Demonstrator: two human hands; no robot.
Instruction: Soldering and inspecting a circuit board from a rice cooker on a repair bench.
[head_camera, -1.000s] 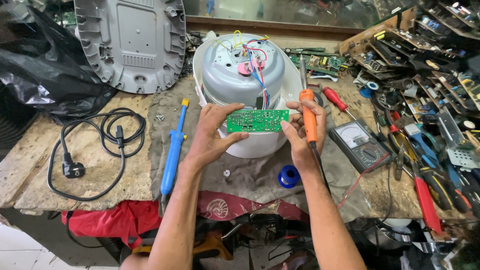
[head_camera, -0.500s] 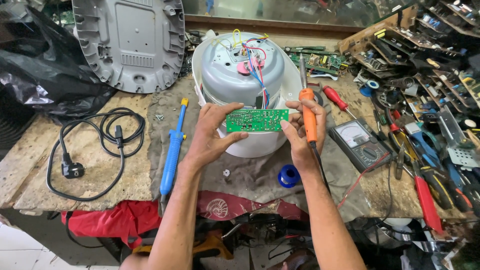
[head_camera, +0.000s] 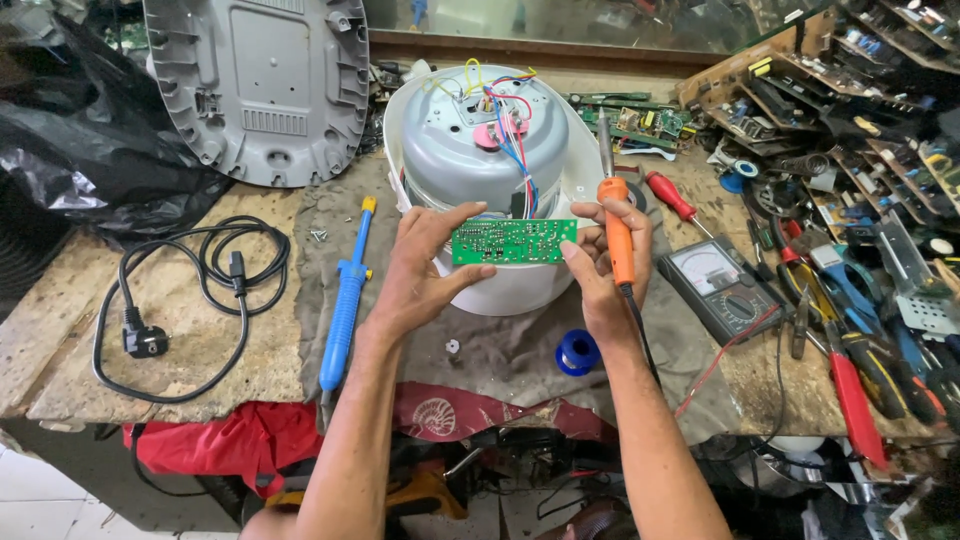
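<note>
Two hands: both of mine are up over the surface (head_camera: 200, 330), each pinching one end of the green circuit board (head_camera: 513, 241).
Left hand (head_camera: 425, 270): fingers closed on the board's left end, thumb on top, fingertips beneath the lower edge.
Right hand (head_camera: 600, 265): fingertips pressed to the board's right end; the same hand is also clamped round the orange soldering iron (head_camera: 620, 235), which stands nearly upright with its metal tip pointing away from me.
Board position: held in the air just in front of the opened white appliance (head_camera: 490, 170), whose coloured wires run down toward the board's top edge.
Long axis: the board lies left to right, level, spanning the gap between my hands, its flat face turned toward me.
Key relation: the iron's tip rises above and to the right of the board, apart from it; the right hand is the nearer one to the tip, the left merely steadies.
Nearby, left: a blue desoldering pump (head_camera: 345, 300) lies lengthwise beside my left forearm, and a black power cord (head_camera: 200, 290) coils further out.
Nearby, right: a blue solder spool (head_camera: 577, 352) sits below my right wrist; a multimeter (head_camera: 715, 285) lies just beyond.
</note>
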